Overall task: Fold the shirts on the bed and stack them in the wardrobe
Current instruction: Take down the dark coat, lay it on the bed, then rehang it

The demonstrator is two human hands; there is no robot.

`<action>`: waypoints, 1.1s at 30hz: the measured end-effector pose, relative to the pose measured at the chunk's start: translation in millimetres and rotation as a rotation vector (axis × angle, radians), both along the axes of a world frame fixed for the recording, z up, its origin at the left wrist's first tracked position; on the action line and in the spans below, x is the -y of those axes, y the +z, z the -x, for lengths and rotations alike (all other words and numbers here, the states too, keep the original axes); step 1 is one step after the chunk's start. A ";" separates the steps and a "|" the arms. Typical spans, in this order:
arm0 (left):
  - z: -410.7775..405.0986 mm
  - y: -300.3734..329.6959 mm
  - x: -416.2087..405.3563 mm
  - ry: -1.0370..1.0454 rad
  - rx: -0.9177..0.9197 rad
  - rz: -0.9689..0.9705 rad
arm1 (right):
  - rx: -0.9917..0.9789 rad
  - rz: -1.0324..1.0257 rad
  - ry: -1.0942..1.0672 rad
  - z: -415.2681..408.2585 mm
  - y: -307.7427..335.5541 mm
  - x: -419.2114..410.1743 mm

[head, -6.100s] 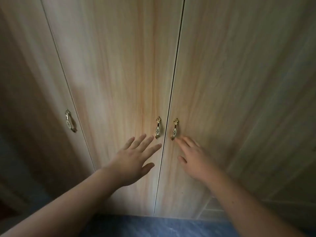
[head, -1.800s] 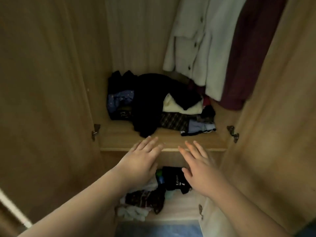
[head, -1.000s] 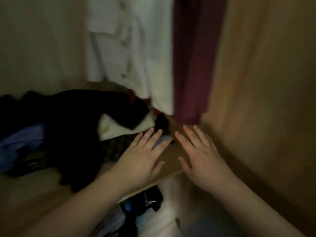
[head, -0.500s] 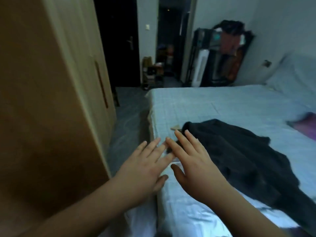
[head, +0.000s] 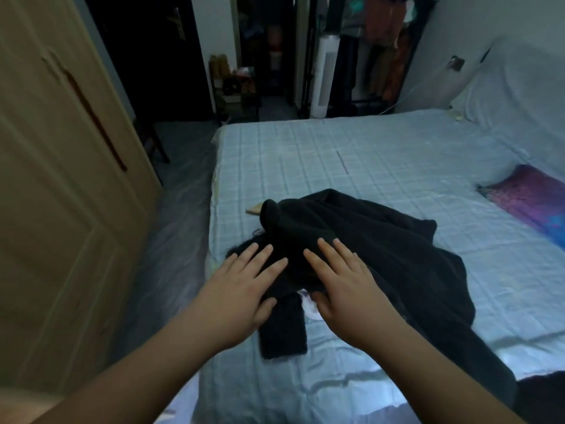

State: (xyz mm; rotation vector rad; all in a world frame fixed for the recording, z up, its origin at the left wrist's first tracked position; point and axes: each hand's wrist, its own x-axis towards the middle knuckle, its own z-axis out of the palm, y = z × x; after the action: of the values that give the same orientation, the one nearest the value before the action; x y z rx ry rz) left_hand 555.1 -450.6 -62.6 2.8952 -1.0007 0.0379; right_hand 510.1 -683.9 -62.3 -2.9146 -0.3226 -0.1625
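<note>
A black shirt (head: 382,249) lies crumpled on the bed (head: 351,160), which has a pale blue checked sheet. A bit of white cloth (head: 308,304) shows under the shirt's near edge. My left hand (head: 241,289) hovers over the shirt's left part with fingers straight and spread. My right hand (head: 342,286) is beside it over the shirt's middle, fingers also straight. Neither hand grips anything. The wardrobe's open wooden door (head: 61,179) stands at the left.
A purple patterned cloth (head: 532,200) lies at the bed's right edge below a white covered headboard (head: 513,96). A strip of grey floor (head: 177,228) runs between wardrobe and bed. Beyond the bed are a dark doorway (head: 146,56) and a clothes rack (head: 376,50).
The view has swung from the open wardrobe's shelves to the bed. Both open hands have moved forward over the black shirt.
</note>
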 end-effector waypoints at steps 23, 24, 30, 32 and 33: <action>-205.0 -240.3 28.4 0.343 -0.365 0.092 | -0.392 0.254 -0.142 -309.5 -247.8 -14.4; -210.4 -248.2 30.2 0.345 -0.387 0.090 | -0.433 0.255 -0.154 -318.9 -257.4 -13.2; -221.9 -253.3 36.6 0.333 -0.427 0.106 | -0.506 0.160 -0.161 -336.7 -255.5 1.4; -222.6 -243.6 38.8 0.329 -0.438 0.084 | -0.511 0.173 -0.178 -334.8 -239.3 10.9; -221.4 -238.8 40.8 0.327 -0.442 0.069 | -0.514 0.177 -0.182 -331.8 -231.6 16.0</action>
State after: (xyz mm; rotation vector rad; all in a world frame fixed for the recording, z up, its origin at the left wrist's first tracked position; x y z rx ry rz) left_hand 776.5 -491.4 -301.4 2.7815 -0.4412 -0.5113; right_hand 841.9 -699.9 -293.8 -3.0115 0.0146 0.6087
